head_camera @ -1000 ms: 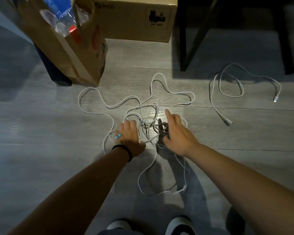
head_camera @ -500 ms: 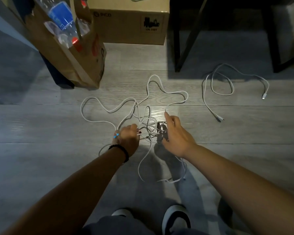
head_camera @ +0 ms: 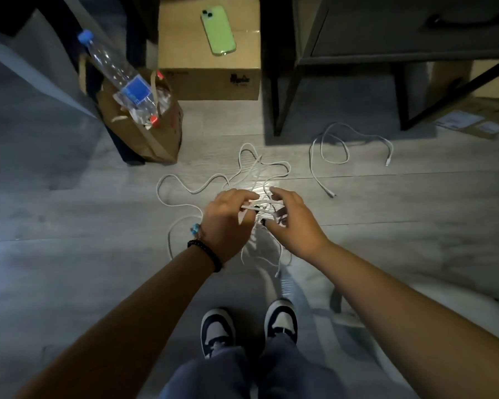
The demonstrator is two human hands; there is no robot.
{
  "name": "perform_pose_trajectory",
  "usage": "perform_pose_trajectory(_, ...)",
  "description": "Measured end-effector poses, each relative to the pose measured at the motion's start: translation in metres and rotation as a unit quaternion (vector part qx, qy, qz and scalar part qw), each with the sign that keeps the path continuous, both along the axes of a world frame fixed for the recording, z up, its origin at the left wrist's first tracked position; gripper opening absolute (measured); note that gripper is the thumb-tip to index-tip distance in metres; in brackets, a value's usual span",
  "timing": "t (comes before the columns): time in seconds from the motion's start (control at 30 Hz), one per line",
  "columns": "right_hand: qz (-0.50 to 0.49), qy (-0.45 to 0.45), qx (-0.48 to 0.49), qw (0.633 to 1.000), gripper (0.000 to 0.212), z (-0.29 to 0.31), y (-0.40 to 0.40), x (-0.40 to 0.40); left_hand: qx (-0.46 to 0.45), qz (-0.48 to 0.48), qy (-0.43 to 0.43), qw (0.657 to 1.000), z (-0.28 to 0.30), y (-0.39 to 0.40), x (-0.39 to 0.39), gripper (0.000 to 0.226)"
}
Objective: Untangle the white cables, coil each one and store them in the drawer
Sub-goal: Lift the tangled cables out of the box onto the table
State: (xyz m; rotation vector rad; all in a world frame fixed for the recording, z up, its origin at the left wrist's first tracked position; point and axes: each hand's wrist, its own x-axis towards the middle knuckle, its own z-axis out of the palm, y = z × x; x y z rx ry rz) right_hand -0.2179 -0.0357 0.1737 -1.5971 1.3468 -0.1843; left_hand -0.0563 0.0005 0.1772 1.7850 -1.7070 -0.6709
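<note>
A person is standing on a grey plank floor [head_camera: 69, 277], two dark-and-white shoes [head_camera: 218, 331] showing near its close edge. Both arms are reaching forward over a tangle of white cables [head_camera: 222, 180] that is lying near the middle of the floor, partly lifted from it. How many cables are making up the tangle cannot be counted, since the strands are crossing one another.

The left hand [head_camera: 228, 223], wearing one dark bead bracelet [head_camera: 206, 253] at the wrist, is curling its fingers around several white strands and is holding them above the floor. The right hand [head_camera: 293, 223] is pinching strands of the same bundle just beside the left hand, with its forefinger extended; a small dark piece is sitting between the two hands, too small to identify. Loose loops are trailing from the grip toward the left and far sides of the floor, and further strands are hanging down toward the shoes.

One separate white cable [head_camera: 343, 156] is lying well apart on the right, uncoiled, with both connector ends resting on the planks.

Toward the far edge, one cardboard box [head_camera: 182, 53] is carrying one green phone [head_camera: 218, 30], lying back side up. One brown paper bag [head_camera: 144, 131] is standing to its left, with one clear plastic bottle [head_camera: 113, 67] leaning out of it. One dark cabinet with a closed drawer [head_camera: 401, 30] is occupying the far right corner.
</note>
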Motion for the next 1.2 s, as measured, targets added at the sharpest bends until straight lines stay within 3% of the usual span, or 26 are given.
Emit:
perform_pose_trajectory(0.1, -0.021, -0.041, -0.012, 0.999, 0.065, 0.051, -0.005, -0.008, -0.013, -0.017, 0.044, 0.999, 0.059, -0.008, -0.012, 0.014)
perform_pose_trajectory(0.2, -0.036, -0.067, -0.017, 0.997, 0.064, 0.096, -0.015, -0.017, 0.023, -0.057, 0.059, 0.996, 0.113, -0.021, -0.021, 0.018)
perform_pose_trajectory(0.5, -0.071, -0.110, -0.038, 0.991, 0.019, 0.233, -0.057, -0.055, 0.049, -0.048, 0.113, 0.991, 0.266, -0.069, -0.052, 0.022)
perform_pose_trajectory(0.6, -0.084, -0.116, -0.050, 0.988, 0.014, 0.277, -0.064, -0.067, 0.027, -0.041, 0.120, 0.992, 0.313, -0.079, -0.063, 0.018)
perform_pose_trajectory(0.7, -0.102, -0.142, -0.057, 0.983, 0.022, 0.321, -0.070, -0.079, 0.013, -0.042, 0.145, 0.988, 0.356, -0.088, -0.073, 0.025)
perform_pose_trajectory(0.93, -0.111, -0.205, -0.047, 0.971, 0.022, 0.400, -0.094, -0.088, 0.027, -0.097, 0.290, 0.952, 0.439, -0.123, -0.093, 0.023)
perform_pose_trajectory(1.03, -0.119, -0.185, -0.064, 0.973, 0.002, 0.417, -0.111, -0.087, 0.031, -0.107, 0.352, 0.929, 0.461, -0.141, -0.095, 0.023)
perform_pose_trajectory(1.2, -0.142, -0.191, -0.075, 0.968, 0.018, 0.445, -0.144, -0.074, 0.037, -0.115, 0.425, 0.897, 0.482, -0.178, -0.080, 0.037)
